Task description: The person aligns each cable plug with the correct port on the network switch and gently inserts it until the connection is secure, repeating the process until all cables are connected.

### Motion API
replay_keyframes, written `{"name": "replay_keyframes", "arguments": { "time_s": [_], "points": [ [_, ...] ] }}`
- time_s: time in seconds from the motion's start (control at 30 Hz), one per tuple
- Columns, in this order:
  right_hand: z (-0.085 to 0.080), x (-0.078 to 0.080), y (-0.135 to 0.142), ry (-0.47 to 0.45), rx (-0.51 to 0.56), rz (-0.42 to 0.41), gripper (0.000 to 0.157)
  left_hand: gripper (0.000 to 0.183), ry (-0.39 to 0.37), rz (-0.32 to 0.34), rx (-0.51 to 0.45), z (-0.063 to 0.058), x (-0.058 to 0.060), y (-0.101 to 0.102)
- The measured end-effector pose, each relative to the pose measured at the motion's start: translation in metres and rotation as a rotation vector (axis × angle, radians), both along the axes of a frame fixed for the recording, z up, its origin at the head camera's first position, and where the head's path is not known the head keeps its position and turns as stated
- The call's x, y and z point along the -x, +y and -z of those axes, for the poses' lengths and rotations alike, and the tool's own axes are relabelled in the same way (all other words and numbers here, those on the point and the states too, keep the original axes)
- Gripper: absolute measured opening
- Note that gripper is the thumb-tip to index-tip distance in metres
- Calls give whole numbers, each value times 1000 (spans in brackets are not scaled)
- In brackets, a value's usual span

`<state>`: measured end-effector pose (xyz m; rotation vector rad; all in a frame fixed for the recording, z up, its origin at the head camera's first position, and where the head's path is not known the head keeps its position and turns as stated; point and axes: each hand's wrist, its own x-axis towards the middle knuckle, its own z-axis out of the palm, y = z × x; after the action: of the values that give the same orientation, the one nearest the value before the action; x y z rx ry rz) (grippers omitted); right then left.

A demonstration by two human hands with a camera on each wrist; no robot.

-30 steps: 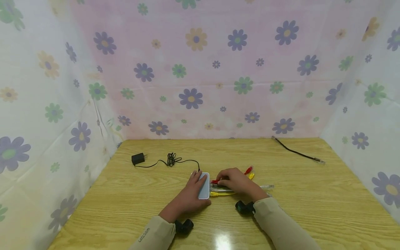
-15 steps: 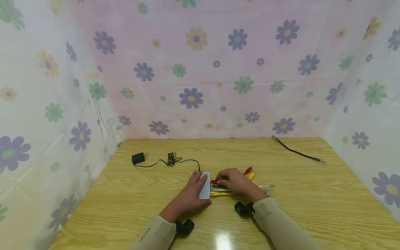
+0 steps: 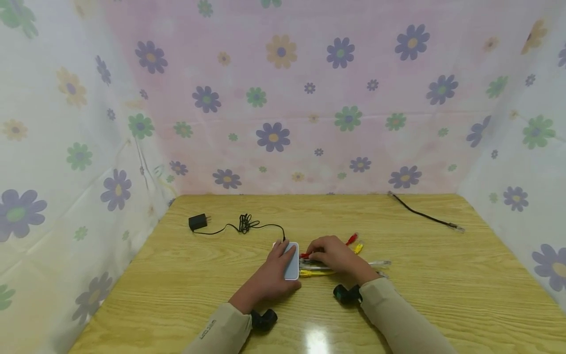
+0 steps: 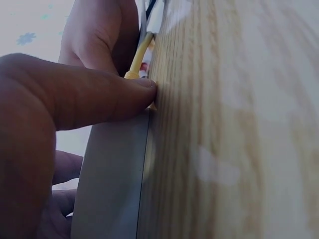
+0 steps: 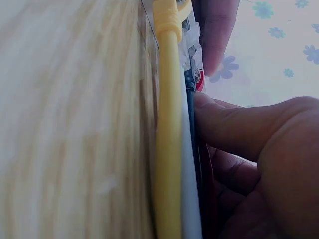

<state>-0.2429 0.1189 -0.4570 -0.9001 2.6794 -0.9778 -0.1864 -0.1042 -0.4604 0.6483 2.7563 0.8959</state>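
A small white network switch (image 3: 292,264) with a grey-blue top sits mid-table. My left hand (image 3: 267,278) holds it, fingers over the top and far edge. The left wrist view shows the thumb along the near side of the switch (image 4: 112,174). At its right side, my right hand (image 3: 333,254) pinches a red network cable (image 3: 305,255) close to the plug. A yellow network cable (image 3: 309,273) and a white cable (image 3: 320,268) run from the same side. In the right wrist view, a dark cable (image 5: 192,114) lies by the thumb, and the fingers partly hide the red one.
A thin black cord (image 3: 225,227) with a coiled bundle links the switch to a power adapter (image 3: 198,221) at back left. One short black network cable (image 3: 420,213) lies at back right. Free cable ends, including a red plug (image 3: 352,239), stick out beyond the right hand.
The head view has shifted slightly, so everything sits a little further right and higher. Both hands keep their places on the switch and the red network cable.
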Motion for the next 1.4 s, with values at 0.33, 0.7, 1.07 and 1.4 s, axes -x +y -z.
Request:
{"name": "replay_keyframes", "arguments": {
  "time_s": [0.33,0.7,1.07,1.4],
  "points": [
    [0,3,0,-3,18,-21,15,85,3,-3,11,-1,0,2],
    [-4,6,-4,-54,22,-2,14,85,-5,-16,5,-2,1,2],
    [-1,4,-4,-17,2,1,13,84,-3,-25,12,0,0,3],
    [-1,2,-4,6,-31,7,14,85,7,-12,2,5,2,1]
  ]
}}
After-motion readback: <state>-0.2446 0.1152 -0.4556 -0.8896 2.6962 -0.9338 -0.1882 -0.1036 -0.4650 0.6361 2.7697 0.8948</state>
